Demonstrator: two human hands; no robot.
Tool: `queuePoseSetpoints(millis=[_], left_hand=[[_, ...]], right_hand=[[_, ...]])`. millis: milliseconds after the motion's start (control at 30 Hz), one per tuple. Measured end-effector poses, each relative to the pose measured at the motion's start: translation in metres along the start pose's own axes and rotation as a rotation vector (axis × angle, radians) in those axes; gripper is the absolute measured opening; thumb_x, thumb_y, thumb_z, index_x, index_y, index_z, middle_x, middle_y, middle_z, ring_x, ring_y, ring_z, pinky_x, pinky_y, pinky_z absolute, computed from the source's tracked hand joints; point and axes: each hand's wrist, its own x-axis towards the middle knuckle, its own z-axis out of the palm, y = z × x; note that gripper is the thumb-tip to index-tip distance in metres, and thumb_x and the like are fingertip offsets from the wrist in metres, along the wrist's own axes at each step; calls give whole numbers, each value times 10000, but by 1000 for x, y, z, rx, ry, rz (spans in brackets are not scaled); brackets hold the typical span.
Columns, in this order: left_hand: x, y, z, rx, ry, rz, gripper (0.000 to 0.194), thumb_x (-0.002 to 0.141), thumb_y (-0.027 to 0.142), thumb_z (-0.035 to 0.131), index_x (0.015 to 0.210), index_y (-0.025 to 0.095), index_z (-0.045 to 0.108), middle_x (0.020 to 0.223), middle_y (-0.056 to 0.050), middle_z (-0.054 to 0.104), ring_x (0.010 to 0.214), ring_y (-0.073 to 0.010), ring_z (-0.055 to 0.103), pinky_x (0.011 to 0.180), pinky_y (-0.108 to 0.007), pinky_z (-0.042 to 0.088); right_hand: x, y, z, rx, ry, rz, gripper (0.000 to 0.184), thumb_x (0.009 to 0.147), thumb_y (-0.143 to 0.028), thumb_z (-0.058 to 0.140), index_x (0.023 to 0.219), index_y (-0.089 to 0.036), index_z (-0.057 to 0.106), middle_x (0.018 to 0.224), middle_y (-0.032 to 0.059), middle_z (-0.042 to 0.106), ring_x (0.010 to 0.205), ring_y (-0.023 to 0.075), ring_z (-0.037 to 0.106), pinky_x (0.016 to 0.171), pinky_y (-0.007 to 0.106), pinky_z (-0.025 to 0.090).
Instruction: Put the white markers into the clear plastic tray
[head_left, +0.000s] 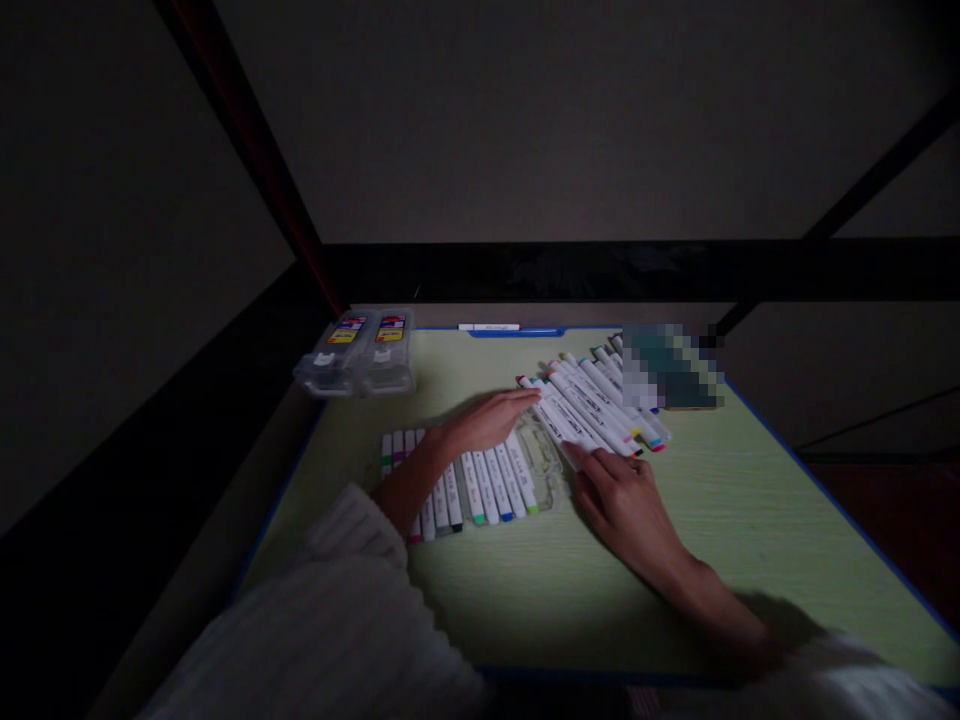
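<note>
White markers with coloured ends lie in two groups on the table. My left hand (pixel 484 422) reaches over a clear plastic case (pixel 546 462) holding a row of markers (pixel 489 482). Its fingers are stretched out together, with the tips at the upper end of a white marker (pixel 553 420) at the near side of the loose pile; its thumb is hidden. My right hand (pixel 626 505) has its fingers bent and closed at the lower end of that same marker. Beyond it, more loose markers (pixel 592 400) lie slanted side by side, some overlapping.
Two clear plastic cases (pixel 388 355) with colourful labels stand at the table's far left corner. One marker (pixel 489 327) lies by a blue handle-like strip (pixel 525 333) at the far edge. A pixelated dark object (pixel 667 368) lies at the far right. The light green table (pixel 510 600) has blue edges.
</note>
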Motion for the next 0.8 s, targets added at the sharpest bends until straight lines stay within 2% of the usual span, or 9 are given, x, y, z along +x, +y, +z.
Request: queuePoseSetpoints(millis=[267,600,800], left_hand=[[-2,0,-1,-17,7,3,400,830,70,385,1219,143,441,1343,-77,416,1238,-120,373,1066,-296,292],[-3,-4,2,6,16,23,413,833,73,374,1232,163,433,1351,-58,407,1236,-113,372,1059,-293,304],[-4,-1,-2,79,18,23,414,828,58,359,1217,167,450,1347,-65,406,1223,-139,389,1028,-305,346]], right_hand=[[0,0,2,31,-1,0,343,859,-198,360,1175,-115,465,897,96,596,816,217,531,745,351,316],[0,1,4,61,-2,8,328,855,-199,384,1159,-109,469,879,91,589,814,215,530,746,340,326],[-1,1,4,71,18,11,326,852,-197,375,1154,-120,471,876,95,594,810,219,529,741,348,321]])
